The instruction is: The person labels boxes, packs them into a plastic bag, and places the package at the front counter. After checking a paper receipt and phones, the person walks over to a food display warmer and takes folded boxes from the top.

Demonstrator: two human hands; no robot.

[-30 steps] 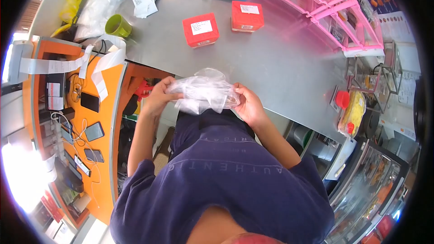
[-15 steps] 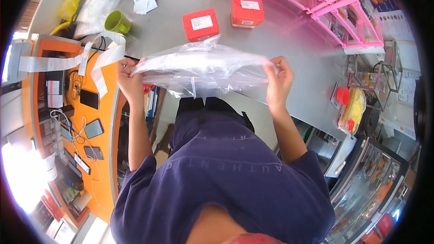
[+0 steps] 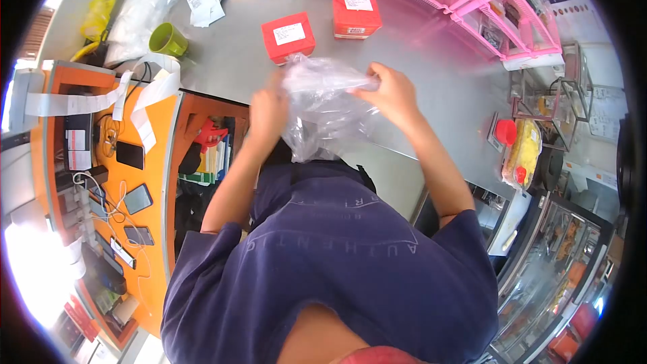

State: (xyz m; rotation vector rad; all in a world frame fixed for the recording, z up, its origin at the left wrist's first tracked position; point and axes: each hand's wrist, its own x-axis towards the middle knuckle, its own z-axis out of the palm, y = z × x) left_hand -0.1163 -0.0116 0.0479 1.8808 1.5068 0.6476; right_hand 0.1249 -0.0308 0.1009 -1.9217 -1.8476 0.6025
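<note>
Centre frame, my right hand (image 3: 373,79) pinches a clear bag (image 3: 327,104); left hand (image 3: 268,109) blurred at its side, hold unclear. Probably light, limp, slippery; best gripped at the rim.

one head-worn camera looks steeply down, close above the wearer's shirt (image 3: 350,276), and forward across the metal counter (image 3: 461,91).

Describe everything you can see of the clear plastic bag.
The clear plastic bag looks like thin, glossy, see-through film, heavily crinkled, with bright highlights. The right hand's fingers pinch its upper right corner; the left hand is blurred at its left edge, grip unclear. The lower part hangs loose at the near edge of the metal counter. No print shows; whether it touches the nearer red box can't be told.
</note>
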